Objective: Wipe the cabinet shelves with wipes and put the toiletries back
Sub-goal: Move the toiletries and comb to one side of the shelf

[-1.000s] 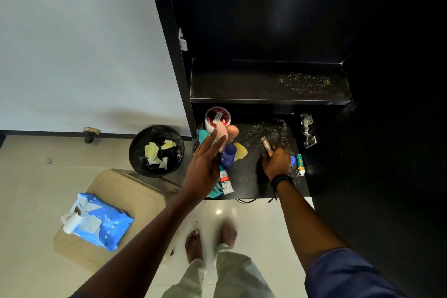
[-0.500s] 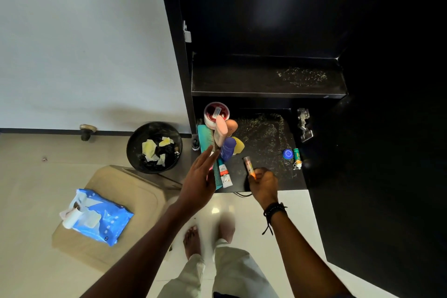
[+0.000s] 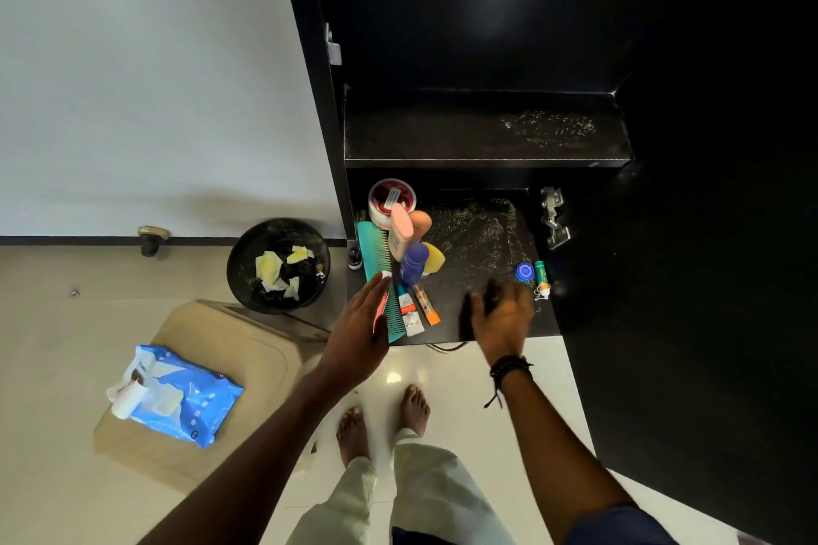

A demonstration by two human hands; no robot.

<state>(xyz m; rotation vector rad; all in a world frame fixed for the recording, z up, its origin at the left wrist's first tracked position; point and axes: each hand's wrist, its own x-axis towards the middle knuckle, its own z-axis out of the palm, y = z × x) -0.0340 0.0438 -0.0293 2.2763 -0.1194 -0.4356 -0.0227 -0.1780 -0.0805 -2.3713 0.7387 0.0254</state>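
Observation:
My left hand (image 3: 358, 332) is open, fingers straight, hovering over the near end of a teal comb (image 3: 375, 259) on the bottom shelf (image 3: 487, 314). Blurred, my right hand (image 3: 500, 319) is open and holds nothing, over the shelf's front right. A small orange tube (image 3: 427, 305) lies beside a toothpaste tube (image 3: 408, 311). Behind them cluster a red jar (image 3: 391, 199), a pink bottle (image 3: 400, 230), a peach bottle (image 3: 421, 220) and a purple bottle (image 3: 414, 263). A blue cap (image 3: 523, 271) and a green tube (image 3: 540, 272) sit at the right. Crumbs speckle this shelf and the upper shelf (image 3: 442, 142).
A blue pack of wipes (image 3: 177, 398) lies on a beige lid (image 3: 248, 350) on the floor at left. A black bin (image 3: 279, 266) holds used wipes beside the cabinet. The open black door (image 3: 686, 279) with its hinge (image 3: 553, 217) stands at right. My bare feet are below.
My right hand brought the small orange tube left to the front, let go of it beside the toothpaste tube, then moved right. My left hand drew back from the bottles.

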